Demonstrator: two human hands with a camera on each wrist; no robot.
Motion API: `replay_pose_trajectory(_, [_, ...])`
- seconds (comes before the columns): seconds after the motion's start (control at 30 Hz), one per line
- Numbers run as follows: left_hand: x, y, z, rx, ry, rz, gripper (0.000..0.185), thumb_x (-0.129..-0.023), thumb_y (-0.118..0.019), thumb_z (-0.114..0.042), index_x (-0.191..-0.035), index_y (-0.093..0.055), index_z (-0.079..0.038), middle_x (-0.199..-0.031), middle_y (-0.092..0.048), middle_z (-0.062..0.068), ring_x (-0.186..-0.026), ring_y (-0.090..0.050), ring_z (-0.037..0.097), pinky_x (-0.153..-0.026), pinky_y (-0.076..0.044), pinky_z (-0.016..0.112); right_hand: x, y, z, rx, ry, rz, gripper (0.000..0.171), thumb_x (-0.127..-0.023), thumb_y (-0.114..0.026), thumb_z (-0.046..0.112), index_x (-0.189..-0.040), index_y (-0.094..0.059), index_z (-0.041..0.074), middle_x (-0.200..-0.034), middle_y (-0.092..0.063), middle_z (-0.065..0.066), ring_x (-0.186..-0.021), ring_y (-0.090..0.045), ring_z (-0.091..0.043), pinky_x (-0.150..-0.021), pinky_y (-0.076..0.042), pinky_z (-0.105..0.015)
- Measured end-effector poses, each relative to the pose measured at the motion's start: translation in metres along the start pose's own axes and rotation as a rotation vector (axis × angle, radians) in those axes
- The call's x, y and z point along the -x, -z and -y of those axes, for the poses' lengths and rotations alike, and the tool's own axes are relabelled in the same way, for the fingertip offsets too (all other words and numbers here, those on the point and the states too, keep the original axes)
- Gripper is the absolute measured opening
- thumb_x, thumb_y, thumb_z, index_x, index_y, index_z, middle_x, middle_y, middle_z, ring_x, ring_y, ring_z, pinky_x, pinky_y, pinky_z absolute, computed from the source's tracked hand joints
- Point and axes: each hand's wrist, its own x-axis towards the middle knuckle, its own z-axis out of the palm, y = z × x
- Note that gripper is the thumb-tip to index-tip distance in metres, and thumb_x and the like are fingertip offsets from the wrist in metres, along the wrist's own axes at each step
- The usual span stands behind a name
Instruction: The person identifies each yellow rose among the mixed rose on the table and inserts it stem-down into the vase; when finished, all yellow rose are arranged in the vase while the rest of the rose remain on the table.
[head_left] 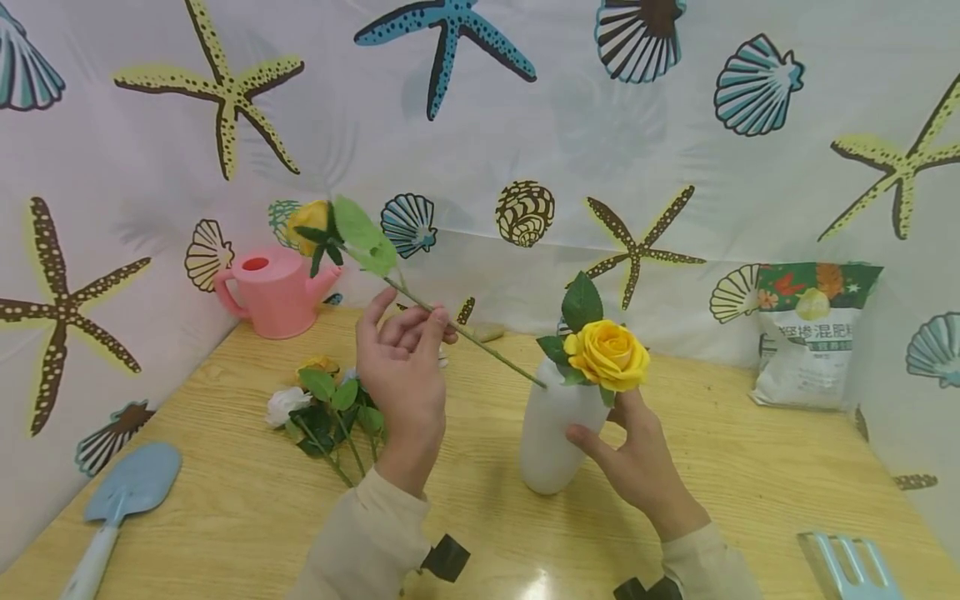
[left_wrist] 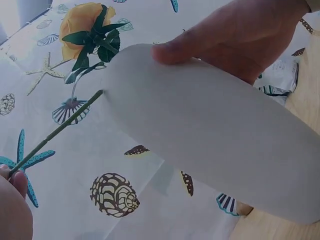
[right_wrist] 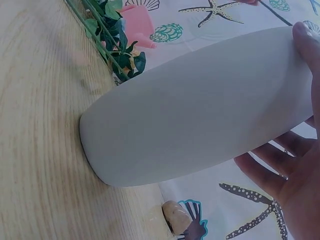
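Note:
My left hand [head_left: 423, 325] pinches the green stem [head_left: 480, 343] of a yellow rose [head_left: 311, 223], held slanted with its bloom up to the left. The stem's lower end touches the mouth of a white vase [head_left: 547, 442] that stands on the wooden table [head_left: 750, 483]. My right hand [head_left: 603, 437] grips the vase's side, thumb in front. A second yellow rose [head_left: 607, 354] stands in the vase. The left wrist view shows the vase [left_wrist: 215, 135], the stem [left_wrist: 55, 130] at its mouth and my right hand [left_wrist: 240, 35]. The right wrist view has the vase [right_wrist: 200, 110] and my fingers [right_wrist: 275, 175].
Several loose roses [head_left: 330, 408] lie on the table left of the vase. A pink watering can [head_left: 273, 292] stands at the back left, a blue trowel [head_left: 127, 492] at the front left, a fertiliser bag [head_left: 813, 333] at the back right, a blue rake [head_left: 851, 567] at the front right.

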Motion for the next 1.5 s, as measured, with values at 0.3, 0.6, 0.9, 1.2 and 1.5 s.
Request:
replay_pose_trajectory(0.3, [0.013, -0.014, -0.004, 0.113, -0.168, -0.045, 0.053, -0.090, -0.071, 0.006, -0.134, -0.043, -0.001, -0.093, -0.070, 0.006, -0.078, -0.070, 0.018, -0.074, -0.061, 0.033, 0.001, 0.000, 0.000, -0.014, 0.001, -0.001, 0.082, -0.085, -0.080, 0.006, -0.153, -0.036, 0.012, -0.149, -0.050, -0.010, -0.129, -0.047, 0.007, -0.091, -0.058, -0.031])
replay_pose_trajectory(0.6, [0.025, -0.018, 0.006, 0.114, -0.181, 0.072, 0.053, -0.090, -0.070, 0.007, -0.134, -0.041, -0.002, -0.095, -0.071, 0.002, -0.079, -0.070, 0.016, -0.074, -0.061, 0.031, 0.001, 0.001, 0.001, -0.006, -0.012, 0.004, 0.082, -0.084, -0.080, 0.006, -0.153, -0.036, 0.012, -0.150, -0.049, -0.009, -0.131, -0.053, -0.013, -0.092, -0.058, -0.035])
replay_pose_trajectory(0.9, [0.039, -0.023, 0.011, 0.045, -0.228, 0.249, 0.045, -0.093, -0.070, -0.001, -0.129, -0.042, 0.002, -0.095, -0.069, -0.007, -0.080, -0.069, 0.009, -0.073, -0.059, 0.024, 0.004, 0.002, 0.000, -0.014, 0.005, 0.001, 0.081, -0.084, -0.081, 0.006, -0.152, -0.037, 0.012, -0.149, -0.050, -0.009, -0.129, -0.048, 0.005, -0.091, -0.058, -0.035])
replay_pose_trajectory(1.2, [0.044, -0.025, 0.020, -0.135, -0.300, 0.374, 0.041, -0.093, -0.067, 0.004, -0.124, -0.042, 0.011, -0.090, -0.066, 0.028, -0.073, -0.068, 0.010, -0.069, -0.059, 0.024, 0.005, 0.002, 0.002, -0.013, -0.022, 0.005, 0.082, -0.084, -0.080, 0.005, -0.153, -0.035, 0.011, -0.151, -0.050, -0.010, -0.131, -0.054, -0.024, -0.093, -0.058, -0.039])
replay_pose_trajectory(1.5, [0.047, -0.026, 0.025, -0.251, -0.310, 0.456, 0.026, -0.092, -0.070, 0.002, -0.111, -0.052, 0.004, -0.093, -0.073, 0.021, -0.062, -0.064, 0.026, -0.063, -0.058, 0.026, 0.006, 0.001, -0.001, 0.000, -0.005, -0.007, 0.079, -0.083, -0.081, 0.005, -0.150, -0.039, 0.007, -0.147, -0.052, -0.011, -0.130, -0.051, -0.003, -0.092, -0.058, -0.036])
